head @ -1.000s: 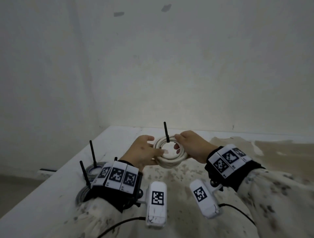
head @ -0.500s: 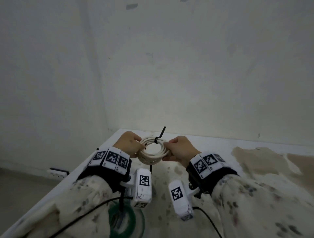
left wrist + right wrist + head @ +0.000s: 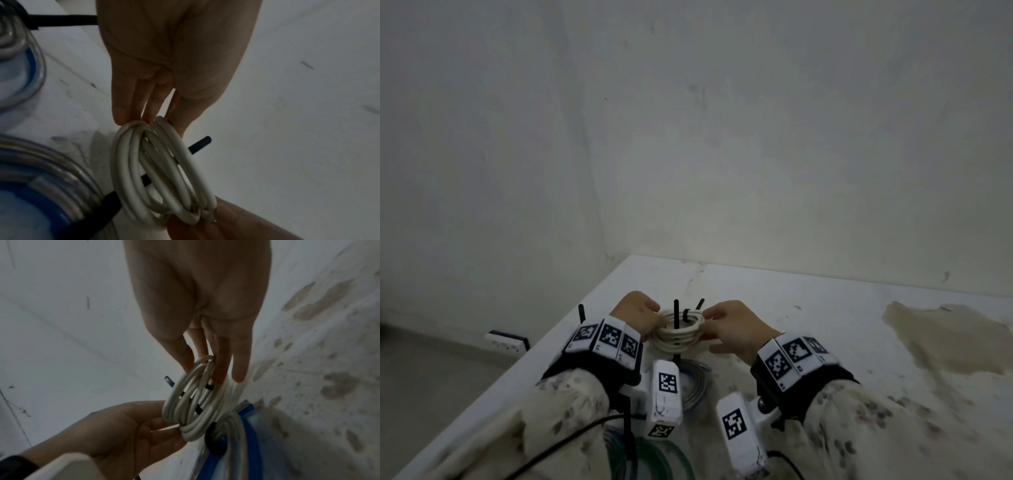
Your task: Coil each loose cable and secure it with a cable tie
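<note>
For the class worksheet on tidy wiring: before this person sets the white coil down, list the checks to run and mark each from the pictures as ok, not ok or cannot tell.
1. White coil held on both sides: ok; left hand and right hand each pinch an edge.
2. Loops gathered in one bundle: ok, though they sit a little uneven in the left wrist view.
3. Black cable tie wrapped round the loops: ok.
4. Tie pulled fully tight: cannot tell.
5. Tie tail trimmed: not ok; it sticks out.
6. Landing spot on the table free: cannot tell; a grey coil lies just below the hands.
</note>
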